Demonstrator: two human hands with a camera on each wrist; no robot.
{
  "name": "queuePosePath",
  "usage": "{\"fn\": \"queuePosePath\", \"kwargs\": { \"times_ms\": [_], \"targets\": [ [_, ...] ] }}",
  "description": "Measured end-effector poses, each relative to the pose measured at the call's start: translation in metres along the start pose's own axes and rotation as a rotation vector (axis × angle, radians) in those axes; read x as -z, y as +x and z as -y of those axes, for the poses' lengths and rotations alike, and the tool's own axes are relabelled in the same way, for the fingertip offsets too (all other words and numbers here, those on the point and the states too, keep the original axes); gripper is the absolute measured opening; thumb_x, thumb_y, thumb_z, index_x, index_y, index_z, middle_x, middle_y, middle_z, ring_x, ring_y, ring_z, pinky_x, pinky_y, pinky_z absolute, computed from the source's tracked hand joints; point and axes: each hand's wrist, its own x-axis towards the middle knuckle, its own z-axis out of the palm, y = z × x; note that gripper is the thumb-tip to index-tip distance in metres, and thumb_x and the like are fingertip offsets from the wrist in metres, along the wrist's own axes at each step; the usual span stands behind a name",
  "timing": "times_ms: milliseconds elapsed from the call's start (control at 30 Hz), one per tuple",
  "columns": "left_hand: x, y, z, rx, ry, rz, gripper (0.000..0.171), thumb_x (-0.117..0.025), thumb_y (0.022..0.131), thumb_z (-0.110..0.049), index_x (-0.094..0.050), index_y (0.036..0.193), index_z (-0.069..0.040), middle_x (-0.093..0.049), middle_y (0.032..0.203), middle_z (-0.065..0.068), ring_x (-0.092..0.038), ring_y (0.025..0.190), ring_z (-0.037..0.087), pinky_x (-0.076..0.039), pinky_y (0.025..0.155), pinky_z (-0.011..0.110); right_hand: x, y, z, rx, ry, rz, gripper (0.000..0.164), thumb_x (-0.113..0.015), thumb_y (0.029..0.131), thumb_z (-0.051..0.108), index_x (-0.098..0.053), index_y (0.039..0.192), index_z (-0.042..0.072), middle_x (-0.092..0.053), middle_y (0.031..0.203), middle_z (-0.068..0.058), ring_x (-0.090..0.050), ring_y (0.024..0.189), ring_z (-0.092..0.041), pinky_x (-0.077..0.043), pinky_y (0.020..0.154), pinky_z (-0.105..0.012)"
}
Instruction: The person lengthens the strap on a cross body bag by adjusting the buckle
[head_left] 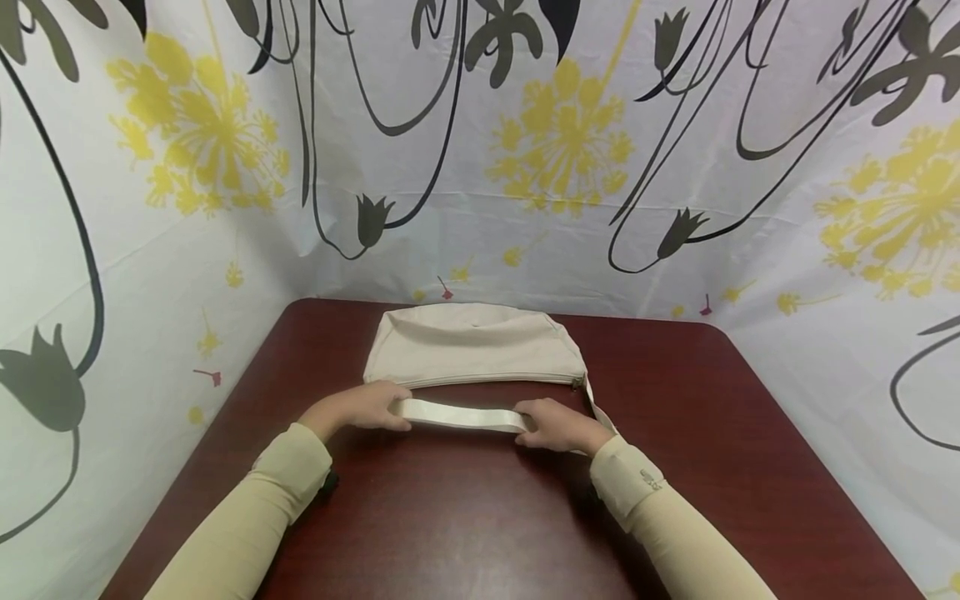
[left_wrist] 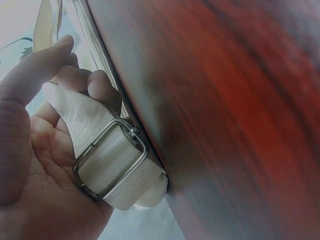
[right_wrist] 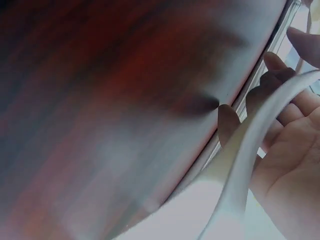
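Observation:
A cream fabric shoulder bag (head_left: 472, 346) lies on its side near the far edge of the table, its zipper (head_left: 487, 381) facing me. Its flat webbing strap (head_left: 461, 418) stretches between my hands in front of the bag. My left hand (head_left: 371, 406) grips the strap at the left; in the left wrist view a metal slider buckle (left_wrist: 125, 175) on the strap lies over that palm. At the other end, my right hand (head_left: 558, 423) holds the strap between thumb and fingers. Past the right hand, the strap runs back to the bag's right corner.
Under the bag is a dark red wood-grain table (head_left: 465, 517) with rounded far corners. White cloth (head_left: 450, 167) printed with grey and yellow flowers hangs close behind the table and along both sides.

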Motion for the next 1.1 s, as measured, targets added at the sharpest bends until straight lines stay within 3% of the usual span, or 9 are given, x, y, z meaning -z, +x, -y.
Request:
{"fn": "queuePosePath", "kwargs": {
  "times_ms": [333, 667, 1100],
  "targets": [
    [0.001, -0.003, 0.003, -0.005, -0.024, -0.007, 0.016, -0.074, 0.09, -0.024, -0.062, 0.09, -0.014, -0.054, 0.08, -0.005, -0.048, 0.075, 0.011, -0.043, 0.071, 0.031, 0.006, -0.009, -0.007, 0.02, 0.003, -0.012, 0.021, -0.078, 0.089, 0.016, -0.057, 0.085, 0.016, -0.045, 0.072, 0.008, -0.041, 0.067, -0.006, -0.037, 0.063, -0.026],
    [0.001, -0.005, 0.004, -0.016, -0.055, 0.0, 0.018, -0.076, 0.088, -0.024, -0.062, 0.091, -0.014, -0.054, 0.082, -0.005, -0.048, 0.076, 0.012, -0.042, 0.072, 0.031, 0.004, -0.013, -0.014, 0.012, -0.03, -0.011, 0.015, -0.075, 0.09, 0.015, -0.062, 0.094, 0.016, -0.053, 0.078, 0.01, -0.048, 0.072, -0.007, -0.041, 0.067, -0.028],
    [0.002, -0.004, 0.006, -0.04, -0.021, -0.011, 0.018, -0.075, 0.089, -0.027, -0.062, 0.087, -0.016, -0.054, 0.079, -0.007, -0.049, 0.075, 0.01, -0.043, 0.073, 0.03, 0.006, -0.029, -0.021, -0.058, -0.053, -0.014, 0.023, -0.077, 0.087, 0.013, -0.064, 0.105, 0.011, -0.061, 0.088, 0.007, -0.052, 0.075, -0.008, -0.045, 0.069, -0.03]
  ]
}}
